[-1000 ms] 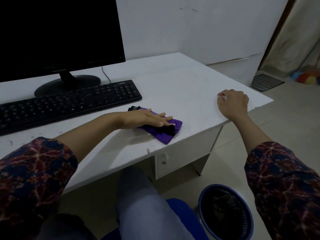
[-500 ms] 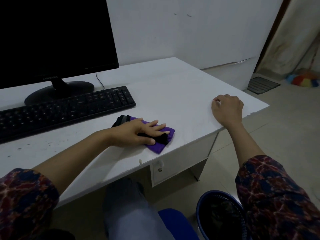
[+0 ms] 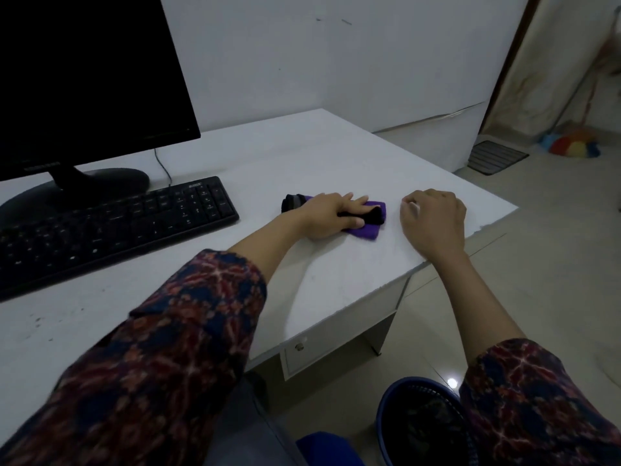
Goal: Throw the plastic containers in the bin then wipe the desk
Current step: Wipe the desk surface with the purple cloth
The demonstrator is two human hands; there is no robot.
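Head view: your left hand (image 3: 327,215) lies flat on the cloth (image 3: 364,227), fingers straight and pressing it onto the desk (image 3: 268,156). The cloth is purple and black, bunched, with a dark end sticking out behind your wrist. It sits mid-desk, right of the keyboard (image 3: 111,227) with a bare strip of desk between them.

Your right hand (image 3: 433,223) rests on the desk just beside the cloth, not touching it. Fingers are curled under into a loose fist and hold nothing that shows. Its wrist crosses the desk's near-right edge.

Edges: the right corner of the desk (image 3: 514,206) is well apart from the cloth, with bare surface beyond your right hand. The near edge runs diagonally under both forearms. The far edge meets the wall (image 3: 336,62).

Open room: bare desktop lies behind the cloth up to the wall, and in front of it down to the near edge. The left side is taken by the keyboard and the monitor (image 3: 84,72) on its stand; small dark specks mark the desk near your left sleeve.

The bin (image 3: 396,405), blue-rimmed with a dark inside, stands on the floor below the desk's right end, partly hidden by your right sleeve. You can't make out its contents. A small drawer (image 3: 302,351) hangs under the near edge.
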